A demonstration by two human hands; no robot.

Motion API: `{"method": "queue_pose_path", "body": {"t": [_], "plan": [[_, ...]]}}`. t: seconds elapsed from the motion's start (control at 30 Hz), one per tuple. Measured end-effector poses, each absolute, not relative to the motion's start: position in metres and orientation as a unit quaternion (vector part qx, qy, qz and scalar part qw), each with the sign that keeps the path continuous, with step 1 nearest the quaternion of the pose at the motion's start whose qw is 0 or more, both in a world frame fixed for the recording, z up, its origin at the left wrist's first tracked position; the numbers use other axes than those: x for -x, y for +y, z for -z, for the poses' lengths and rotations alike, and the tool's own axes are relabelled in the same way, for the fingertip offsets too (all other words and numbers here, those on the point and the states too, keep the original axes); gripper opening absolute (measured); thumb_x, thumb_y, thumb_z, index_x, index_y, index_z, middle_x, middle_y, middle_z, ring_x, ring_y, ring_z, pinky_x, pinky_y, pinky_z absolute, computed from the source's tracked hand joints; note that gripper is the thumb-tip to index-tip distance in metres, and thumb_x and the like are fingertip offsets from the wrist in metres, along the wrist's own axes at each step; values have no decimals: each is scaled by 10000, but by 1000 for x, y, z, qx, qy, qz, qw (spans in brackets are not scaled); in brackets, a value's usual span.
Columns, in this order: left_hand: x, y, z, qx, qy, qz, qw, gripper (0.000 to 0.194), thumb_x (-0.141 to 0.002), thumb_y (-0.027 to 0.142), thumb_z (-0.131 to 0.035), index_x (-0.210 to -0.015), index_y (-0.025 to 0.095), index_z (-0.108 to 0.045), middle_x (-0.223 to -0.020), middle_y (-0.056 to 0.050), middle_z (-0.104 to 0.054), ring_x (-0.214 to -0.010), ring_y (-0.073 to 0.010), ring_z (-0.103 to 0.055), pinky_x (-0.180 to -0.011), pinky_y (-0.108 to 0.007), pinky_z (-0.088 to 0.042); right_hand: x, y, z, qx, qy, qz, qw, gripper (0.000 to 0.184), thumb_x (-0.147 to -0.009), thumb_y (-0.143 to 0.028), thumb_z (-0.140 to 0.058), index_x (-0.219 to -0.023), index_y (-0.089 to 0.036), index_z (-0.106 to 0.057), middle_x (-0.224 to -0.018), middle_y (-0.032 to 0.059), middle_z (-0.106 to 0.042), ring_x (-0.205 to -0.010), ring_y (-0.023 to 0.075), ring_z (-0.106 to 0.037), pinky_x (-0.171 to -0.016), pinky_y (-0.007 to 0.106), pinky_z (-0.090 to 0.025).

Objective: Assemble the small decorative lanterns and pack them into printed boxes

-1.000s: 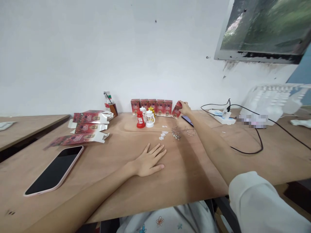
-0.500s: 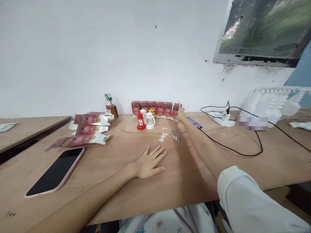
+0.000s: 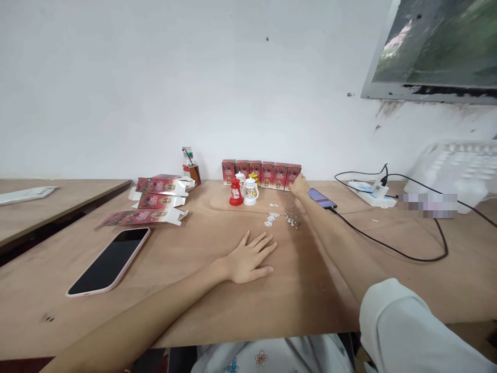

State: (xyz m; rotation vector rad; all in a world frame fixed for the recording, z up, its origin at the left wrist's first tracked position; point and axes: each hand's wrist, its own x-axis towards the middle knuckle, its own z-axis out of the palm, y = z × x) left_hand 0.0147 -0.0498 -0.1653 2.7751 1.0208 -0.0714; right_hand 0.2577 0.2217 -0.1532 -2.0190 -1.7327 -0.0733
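My left hand [image 3: 250, 257] lies flat on the wooden table [image 3: 194, 290], palm down with fingers spread, holding nothing. My right arm reaches far across to a row of several small red boxes [image 3: 261, 173] standing against the wall. My right hand [image 3: 300, 185] is at the lower right of the row's rightmost red box [image 3: 293, 174], touching or nearly touching it. Its fingers are too small to make out. In front of the row stand a red lantern [image 3: 235, 192], a white lantern [image 3: 250, 192] and a gold lantern [image 3: 254, 180].
Small white bits [image 3: 272, 216] and metal parts [image 3: 293, 218] lie mid-table. Flattened red cartons [image 3: 157, 201] and a pink-cased phone [image 3: 110, 260] are on the left. A second phone [image 3: 322, 198] on a black cable [image 3: 392, 248], a power strip [image 3: 370, 192] and a glue bottle [image 3: 191, 167] sit further back.
My right hand held a tilted red box at the row's right end; that box now stands upright in the row and the hand has dropped slightly below it. The camera view has shifted.
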Motion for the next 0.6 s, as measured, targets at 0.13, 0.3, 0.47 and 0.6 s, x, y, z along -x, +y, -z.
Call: {"method": "queue_pose_path", "body": {"t": [0.13, 0.3, 0.47, 0.6], "plan": [[-14, -48, 169, -935, 343, 11, 90, 700, -922, 572, -254, -1481, 166, -139, -1557, -147, -71, -1448, -297, -24, -1104, -644, -15, -263, 228, 151, 696, -699, -18, 166, 321, -900, -351, -547, -1163, -166, -557, -1175, 77, -575, -1010, 199, -590, -848, 390, -514], [-12, -47, 171, -939, 331, -4, 90, 698, -917, 588, -234, -1482, 189, -136, -1554, -154, -96, -1445, -318, -46, -1088, -670, -33, -257, 237, 160, 632, -765, -57, 105, 322, -901, -344, -546, -1165, -159, -553, -1174, 78, -577, -1002, 194, -592, -845, 400, -516], [-12, -47, 172, -938, 333, -8, 92, 703, -914, 597, -232, -1481, 189, -149, -1556, -150, -104, -1445, -316, -47, -1095, -658, -23, -251, 244, 167, 612, -784, -47, 93, 329, -900, -342, -548, -1174, -160, -547, -1186, 82, -571, -1017, 197, -587, -857, 410, -511], [-13, -47, 172, -937, 337, -8, 94, 703, -915, 595, -237, -1480, 185, -157, -1556, -149, -106, -1445, -315, -42, -1100, -650, -12, -251, 247, 164, 623, -773, -25, 117, 334, -901, -345, -546, -1179, -160, -544, -1188, 84, -569, -1018, 198, -586, -858, 412, -510]]}}
